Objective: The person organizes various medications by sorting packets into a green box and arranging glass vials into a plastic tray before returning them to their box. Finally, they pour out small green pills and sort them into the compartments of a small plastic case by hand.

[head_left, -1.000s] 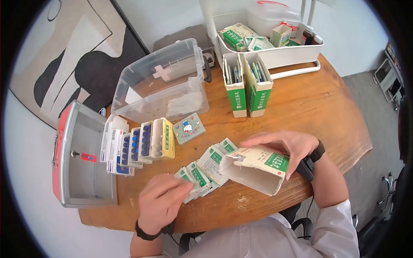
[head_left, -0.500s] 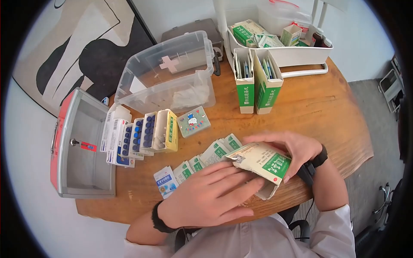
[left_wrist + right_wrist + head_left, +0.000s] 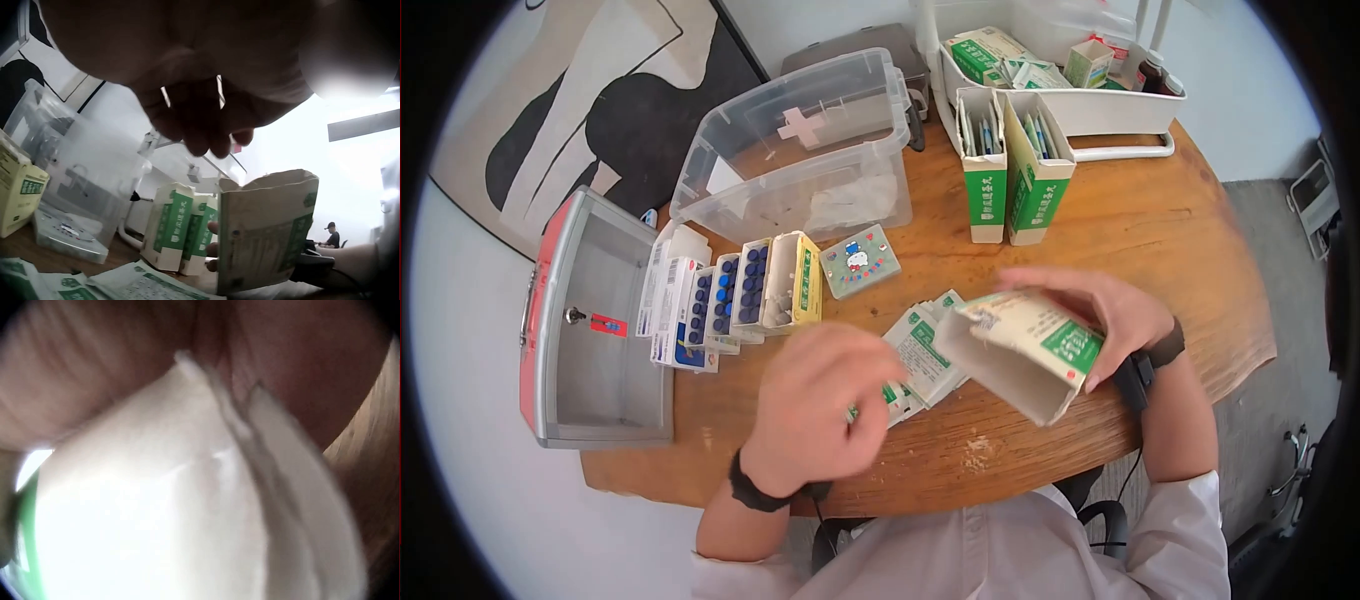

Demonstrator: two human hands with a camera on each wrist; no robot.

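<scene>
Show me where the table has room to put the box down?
Bare wood lies right of the two green boxes, out to the table edge. It is crowded by the packets under the left hand, the row of cartons and the clear tub. The right hand holds the box.

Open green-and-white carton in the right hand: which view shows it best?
Head view: the whole carton shows, open end toward the left hand, gripped by the right hand. Left wrist shows its printed side, dimly. Right wrist shows only a white blur.
</scene>
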